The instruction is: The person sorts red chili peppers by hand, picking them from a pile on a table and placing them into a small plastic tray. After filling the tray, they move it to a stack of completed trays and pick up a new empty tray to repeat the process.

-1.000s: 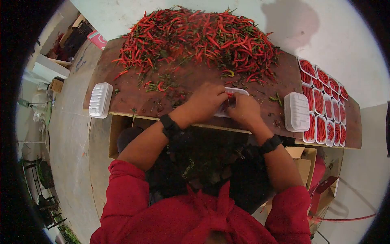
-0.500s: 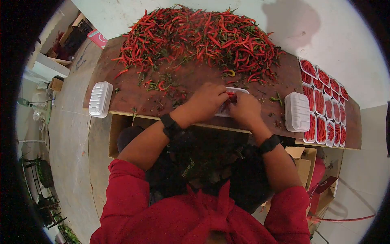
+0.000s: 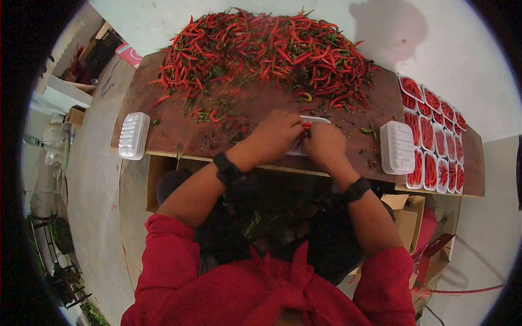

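My left hand (image 3: 276, 136) and my right hand (image 3: 325, 145) meet over a small white tray (image 3: 318, 119) near the front edge of a brown table (image 3: 174, 127). Both hands pinch red chillies (image 3: 307, 126) that show between the fingertips, over the tray. Most of the tray is hidden under my hands. A big heap of red chillies (image 3: 272, 51) with green stems fills the far side of the table, beyond my hands.
An upturned white tray (image 3: 134, 135) sits at the table's left front corner and another stack of white trays (image 3: 397, 147) at the right. Several filled chilli trays (image 3: 435, 138) lie in rows at the far right. Cardboard boxes (image 3: 408, 212) stand below the table.
My hands have stayed over the small tray, fingers shifting slightly together around the chillies. The view has tilted a little.
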{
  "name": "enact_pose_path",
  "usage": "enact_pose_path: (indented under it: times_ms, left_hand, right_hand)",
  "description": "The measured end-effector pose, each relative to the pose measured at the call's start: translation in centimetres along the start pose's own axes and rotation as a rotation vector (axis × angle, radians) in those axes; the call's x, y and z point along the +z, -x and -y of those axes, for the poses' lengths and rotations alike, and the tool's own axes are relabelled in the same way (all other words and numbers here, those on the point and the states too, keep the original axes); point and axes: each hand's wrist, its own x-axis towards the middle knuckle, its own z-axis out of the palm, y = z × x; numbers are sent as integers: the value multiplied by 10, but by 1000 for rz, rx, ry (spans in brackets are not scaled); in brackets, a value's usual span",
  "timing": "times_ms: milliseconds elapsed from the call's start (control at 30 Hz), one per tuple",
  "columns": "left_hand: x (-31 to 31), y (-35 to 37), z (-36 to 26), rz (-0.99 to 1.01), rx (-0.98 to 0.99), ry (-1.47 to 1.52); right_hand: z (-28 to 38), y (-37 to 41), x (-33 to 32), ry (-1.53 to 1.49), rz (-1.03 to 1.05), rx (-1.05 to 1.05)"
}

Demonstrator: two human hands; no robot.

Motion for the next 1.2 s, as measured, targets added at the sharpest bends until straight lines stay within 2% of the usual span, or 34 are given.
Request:
enact_pose_path:
  times_ms: [33,133,400,600,667,767,833,967,1033,1200]
  left_hand:
    - [-1,0,0,89,-41,8]
    - [2,-1,3,36,-11,58]
    - [1,1,1,56,-5,5]
    - [-5,1,-1,62,7,3]
    - [-4,1,-1,70,5,6]
    - [-3,1,2,66,10,-2]
    - [-5,-3,5,-14,-43,135]
    - [-13,-2,7,-65,-41,85]
    - [-8,0,10,-168,10,29]
    - [-4,0,5,-141,-15,31]
  right_hand:
    - [0,-1,2,-37,-14,24]
    - [3,3,-3,-75,-33,46]
    - [4,3,-3,-60,-48,5]
    - [-14,4,-9,64,-133,-32]
    - [-18,0,-7,122,-93,82]
    - [-20,0,-10,79,-110,84]
    - [-23,-5,-4,52,-104,68]
    - [-21,-6,0,-1,-66,32]
    - [-18,-6,0,-6,-93,17]
    - [-13,-2,0,-16,-141,-26]
